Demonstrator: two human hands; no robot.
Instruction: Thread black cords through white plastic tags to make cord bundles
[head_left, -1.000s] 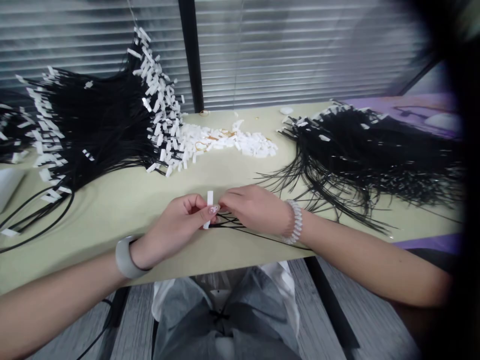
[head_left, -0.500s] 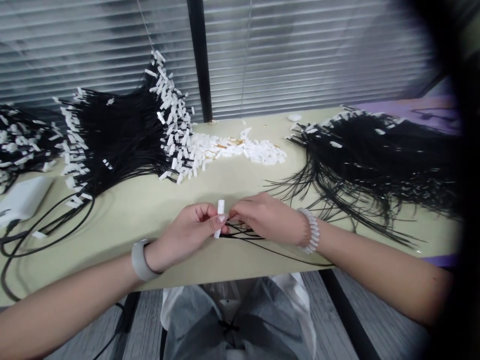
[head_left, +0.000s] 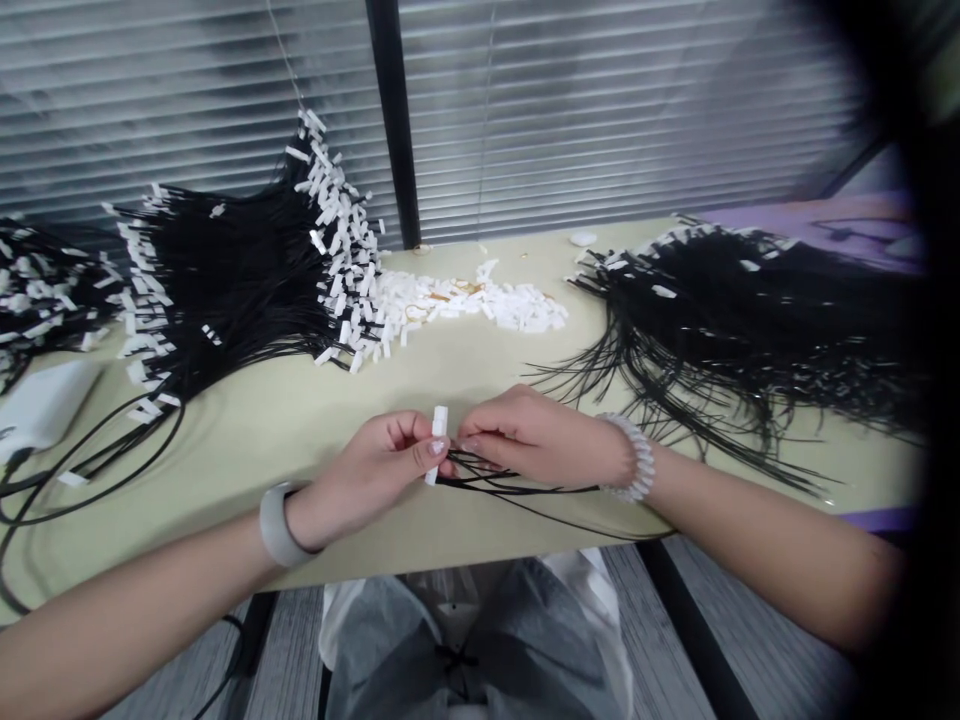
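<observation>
Thumb and fingers of my left hand [head_left: 379, 460] pinch a white plastic connector housing [head_left: 440, 419], held upright over the table's front part. Just to its right, my right hand [head_left: 534, 436] has its thumb and fingertips closed on thin black wires [head_left: 495, 488], close against the connector. Several of these wires trail rightward under the right hand and wrist. My fingers hide the wire ends, so I cannot tell how far any wire sits in the connector.
A pile of loose white connectors [head_left: 525, 308] lies at the table's [head_left: 465, 370] back middle. Bundled black wires with white ends [head_left: 232, 260] stand at left, near a white box with a cable [head_left: 52, 400]. Loose black wires [head_left: 750, 330] spread at right. Window blinds [head_left: 600, 110] are behind.
My right hand has shifted slightly right, and more of the wires shows between the hands. My left hand keeps its pinch on the connector. The whole view has shifted a little.
</observation>
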